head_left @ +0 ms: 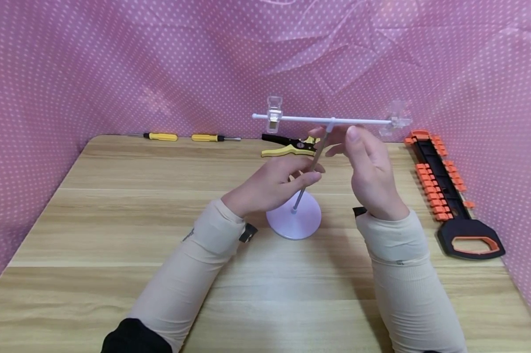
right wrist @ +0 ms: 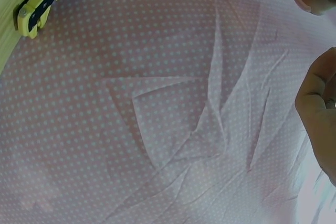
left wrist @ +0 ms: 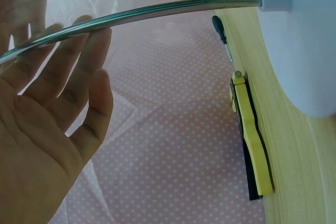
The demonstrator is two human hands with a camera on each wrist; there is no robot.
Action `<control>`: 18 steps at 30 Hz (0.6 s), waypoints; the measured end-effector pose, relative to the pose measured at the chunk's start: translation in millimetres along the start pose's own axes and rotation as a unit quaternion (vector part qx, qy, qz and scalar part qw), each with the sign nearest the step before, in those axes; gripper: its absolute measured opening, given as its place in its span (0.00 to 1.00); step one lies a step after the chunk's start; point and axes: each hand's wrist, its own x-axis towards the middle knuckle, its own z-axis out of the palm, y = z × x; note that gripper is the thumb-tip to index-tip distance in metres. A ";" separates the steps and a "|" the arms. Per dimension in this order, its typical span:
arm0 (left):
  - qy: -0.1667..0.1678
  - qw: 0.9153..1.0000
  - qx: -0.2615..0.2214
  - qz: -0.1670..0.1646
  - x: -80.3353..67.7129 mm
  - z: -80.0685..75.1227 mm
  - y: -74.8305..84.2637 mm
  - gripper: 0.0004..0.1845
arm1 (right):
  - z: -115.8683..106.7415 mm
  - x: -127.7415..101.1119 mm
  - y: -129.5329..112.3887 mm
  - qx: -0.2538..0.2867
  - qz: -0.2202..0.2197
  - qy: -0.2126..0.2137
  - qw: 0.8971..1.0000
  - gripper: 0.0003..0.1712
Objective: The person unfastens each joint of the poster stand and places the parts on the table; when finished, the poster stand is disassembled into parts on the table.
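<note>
Head view: two forearms in beige ribbed sleeves reach over a pale wood-grain table [head_left: 115,235]. Between them stands a small display stand — a round white plastic base [head_left: 294,221], a thin metal upright rod [head_left: 307,179] and a white crossbar [head_left: 336,120] with clear plastic clips at both ends. The left hand [head_left: 270,184] curls its fingers around the rod low down, steadying it. The right hand [head_left: 367,166] is raised to where rod meets crossbar, thumb and fingertips pinching near that joint. The step looks like fitting or adjusting the crossbar; the next move probably calls for a firm hold below while the joint is turned or pressed. Farther back lie yellow-and-black pliers [head_left: 289,145], two yellow-handled screwdrivers [head_left: 188,137] and, to the right, a black-and-orange socket rail [head_left: 442,184].
</note>
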 end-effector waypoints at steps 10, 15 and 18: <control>0.001 1.000 0.008 0.015 1.2 2.4 -0.3 0.13 | 5.7 -2.5 0.1 0.003 -0.005 -0.002 1.000 0.26; 0.001 1.000 0.022 0.017 2.2 2.8 0.4 0.11 | 9.1 -3.9 -2.6 -0.006 -0.010 -0.007 1.000 0.29; -0.001 1.000 0.028 0.015 2.5 3.1 0.6 0.11 | 10.4 -4.7 -3.3 -0.013 -0.013 -0.008 1.000 0.30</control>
